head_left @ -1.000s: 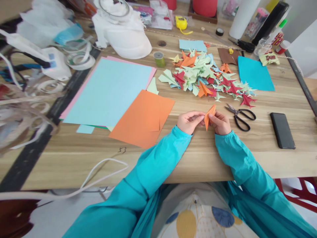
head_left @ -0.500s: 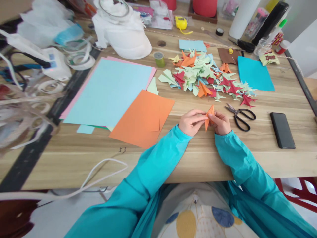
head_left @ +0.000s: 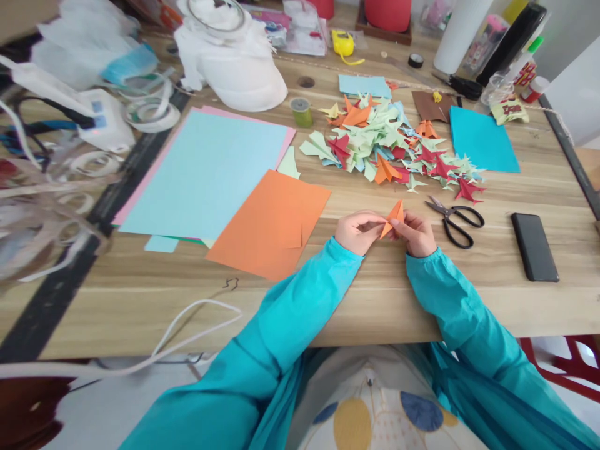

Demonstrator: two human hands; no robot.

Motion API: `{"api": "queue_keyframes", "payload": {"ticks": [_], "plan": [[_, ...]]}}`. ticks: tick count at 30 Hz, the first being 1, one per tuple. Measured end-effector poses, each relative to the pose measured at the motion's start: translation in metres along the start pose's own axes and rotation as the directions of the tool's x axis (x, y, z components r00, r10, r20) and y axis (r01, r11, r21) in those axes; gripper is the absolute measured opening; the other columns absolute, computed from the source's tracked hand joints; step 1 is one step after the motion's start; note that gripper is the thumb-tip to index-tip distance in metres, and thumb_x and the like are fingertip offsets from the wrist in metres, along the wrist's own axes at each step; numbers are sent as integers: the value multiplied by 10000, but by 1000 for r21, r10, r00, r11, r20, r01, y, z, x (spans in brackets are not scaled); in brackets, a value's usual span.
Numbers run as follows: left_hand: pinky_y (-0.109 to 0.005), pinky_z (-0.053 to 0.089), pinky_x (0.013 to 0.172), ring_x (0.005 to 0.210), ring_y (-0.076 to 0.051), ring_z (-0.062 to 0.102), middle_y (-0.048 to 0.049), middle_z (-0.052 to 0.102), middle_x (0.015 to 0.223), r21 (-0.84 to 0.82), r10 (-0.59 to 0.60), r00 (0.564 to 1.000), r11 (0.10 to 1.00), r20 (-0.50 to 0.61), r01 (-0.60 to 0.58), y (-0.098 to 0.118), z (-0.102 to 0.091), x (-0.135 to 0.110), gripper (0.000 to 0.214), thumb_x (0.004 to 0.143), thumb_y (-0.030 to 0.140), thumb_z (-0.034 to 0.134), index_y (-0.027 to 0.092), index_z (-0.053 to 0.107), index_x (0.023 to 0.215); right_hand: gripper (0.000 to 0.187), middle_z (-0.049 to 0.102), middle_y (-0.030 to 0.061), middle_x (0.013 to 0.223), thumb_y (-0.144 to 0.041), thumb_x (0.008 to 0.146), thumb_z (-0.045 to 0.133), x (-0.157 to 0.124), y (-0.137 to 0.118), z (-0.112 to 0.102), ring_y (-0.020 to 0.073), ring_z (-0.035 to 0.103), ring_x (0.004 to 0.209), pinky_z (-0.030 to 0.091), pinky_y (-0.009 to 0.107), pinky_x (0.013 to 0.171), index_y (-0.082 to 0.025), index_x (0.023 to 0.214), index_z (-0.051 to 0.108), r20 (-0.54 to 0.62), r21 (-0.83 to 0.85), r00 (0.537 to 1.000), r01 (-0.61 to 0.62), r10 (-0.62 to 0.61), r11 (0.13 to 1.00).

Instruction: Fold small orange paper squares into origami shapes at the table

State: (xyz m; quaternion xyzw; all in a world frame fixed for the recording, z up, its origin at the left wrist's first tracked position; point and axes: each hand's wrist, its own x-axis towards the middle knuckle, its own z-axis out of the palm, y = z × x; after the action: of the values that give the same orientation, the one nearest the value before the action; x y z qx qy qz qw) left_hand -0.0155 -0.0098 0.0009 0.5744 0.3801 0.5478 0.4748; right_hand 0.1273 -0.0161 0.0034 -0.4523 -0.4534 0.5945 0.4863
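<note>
Orange fold point(head_left: 396, 211) betw. L hand point(head_left: 357, 232) & R hand point(head_left: 417, 234), over table point(head_left: 375, 300) nr front edge. Long axis slants near-L to far-R, more fwd than sideways; one sharp tip pts away from wearer, other back twd them. R thumb & fingers pinch it; L fingertips closed on its L edge. Scissors point(head_left: 449, 219) just R of R hand, pile point(head_left: 375, 140) beyond.

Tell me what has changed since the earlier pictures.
The folded orange paper has tilted, its lower tip swinging left and up. The left hand has drawn slightly left since the previous picture. The right hand keeps its hold. The scissors, phone and pile of folded shapes stayed put.
</note>
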Motion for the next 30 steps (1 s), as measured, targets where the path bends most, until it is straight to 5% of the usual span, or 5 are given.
{"api": "queue_keyframes", "payload": {"ticks": [5,22,30], "plan": [[-233,483,444,435,-110,564,-12,609,508,-203,-279,960,941,-8,271,4,2,2,304,531,356,747,121,584,635,233,630,4,548,-384,672,673,-2,-3,2,99,545,452,416,221,448,-159,665,613,30,-41,999,28,-26,999],[-199,421,390,420,-97,546,10,610,519,-331,-396,916,857,68,395,11,-4,7,275,474,189,750,126,544,644,261,639,1,533,-344,553,762,-2,-9,4,92,547,426,454,218,434,-148,606,598,30,-58,999,-27,29,998],[-231,457,418,457,-115,570,-17,626,572,-398,-445,893,809,67,433,12,-5,7,308,572,370,719,116,588,687,261,640,5,531,-346,558,759,-1,-7,3,96,547,427,468,230,444,-151,607,594,23,-71,999,-23,25,997]]}}
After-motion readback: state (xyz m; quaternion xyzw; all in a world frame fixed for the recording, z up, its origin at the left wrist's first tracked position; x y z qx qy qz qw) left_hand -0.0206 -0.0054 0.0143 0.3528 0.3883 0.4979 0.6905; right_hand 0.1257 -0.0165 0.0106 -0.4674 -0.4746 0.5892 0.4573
